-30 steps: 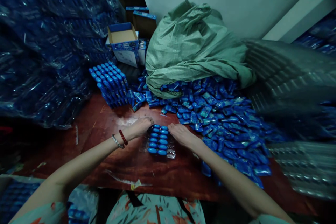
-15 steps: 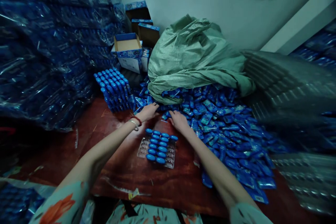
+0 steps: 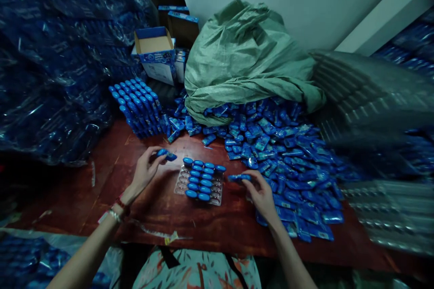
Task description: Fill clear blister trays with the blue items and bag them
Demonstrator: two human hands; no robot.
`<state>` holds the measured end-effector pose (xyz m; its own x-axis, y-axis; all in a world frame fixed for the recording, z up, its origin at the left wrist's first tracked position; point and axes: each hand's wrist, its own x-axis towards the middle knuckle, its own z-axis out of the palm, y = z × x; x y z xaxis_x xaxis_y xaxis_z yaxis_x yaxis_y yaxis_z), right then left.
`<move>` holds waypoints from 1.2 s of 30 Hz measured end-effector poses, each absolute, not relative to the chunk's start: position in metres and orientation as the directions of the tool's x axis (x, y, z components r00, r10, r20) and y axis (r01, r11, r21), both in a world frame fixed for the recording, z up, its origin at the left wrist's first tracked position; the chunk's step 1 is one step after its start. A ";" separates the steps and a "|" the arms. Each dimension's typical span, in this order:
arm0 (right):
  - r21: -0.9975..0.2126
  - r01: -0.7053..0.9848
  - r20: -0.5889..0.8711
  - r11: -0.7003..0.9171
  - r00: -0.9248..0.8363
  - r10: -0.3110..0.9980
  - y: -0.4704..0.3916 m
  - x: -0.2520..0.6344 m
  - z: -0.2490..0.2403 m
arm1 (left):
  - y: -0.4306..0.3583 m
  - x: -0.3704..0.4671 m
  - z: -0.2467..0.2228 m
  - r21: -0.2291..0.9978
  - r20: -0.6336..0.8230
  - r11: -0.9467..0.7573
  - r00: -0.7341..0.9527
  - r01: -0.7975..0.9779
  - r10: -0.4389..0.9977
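Pinched in my left hand (image 3: 145, 168) is a small blue packet (image 3: 169, 156), held above the table on the left side of a clear plastic tray (image 3: 217, 199). My right hand (image 3: 262, 193) grips another blue packet (image 3: 235, 177) just right of the tray, by the edge of the heap of blue packets (image 3: 291, 162). Two rows of glossy blue oval-ended pieces (image 3: 200, 181) stand in the tray's middle, with one more at each far corner of these rows. Bare clear hollows show along both sides of the tray.
A block of upright blue pieces (image 3: 135, 104) stands at the back left. Behind it are open cardboard boxes (image 3: 158, 56). A green sack (image 3: 251, 58) lies over the heap. Stacked clear trays (image 3: 386, 216) are at the right, and wrapped blue packs (image 3: 54, 76) rise at the left.
Both hands have come back from the near edge of the heap and spread apart to either side of the tray. Each now has a blue packet in its fingers. The view has shifted slightly.
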<state>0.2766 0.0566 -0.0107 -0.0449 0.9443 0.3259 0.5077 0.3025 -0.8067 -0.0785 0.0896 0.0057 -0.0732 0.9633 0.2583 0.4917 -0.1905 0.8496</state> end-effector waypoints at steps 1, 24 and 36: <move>-0.796 0.515 0.344 0.318 -0.046 0.938 0.046 0.270 -0.018 | 0.075 -0.078 -0.002 0.863 0.242 -0.177 -0.079 0.473 0.967; -0.062 0.727 -0.131 0.684 -0.685 0.717 0.084 0.226 0.021 | 0.066 -0.054 -0.024 0.454 0.214 -0.567 0.534 0.687 0.818; -0.356 0.780 0.322 0.515 -0.414 0.851 0.059 0.224 -0.037 | 0.058 -0.041 -0.023 0.162 0.173 -0.509 0.484 0.845 0.858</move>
<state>0.2242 0.0591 -0.0373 -0.4145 0.8511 0.3221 0.7799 0.5146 -0.3562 -0.0414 0.0577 -0.0231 0.4837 0.8581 0.1726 0.8452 -0.5091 0.1624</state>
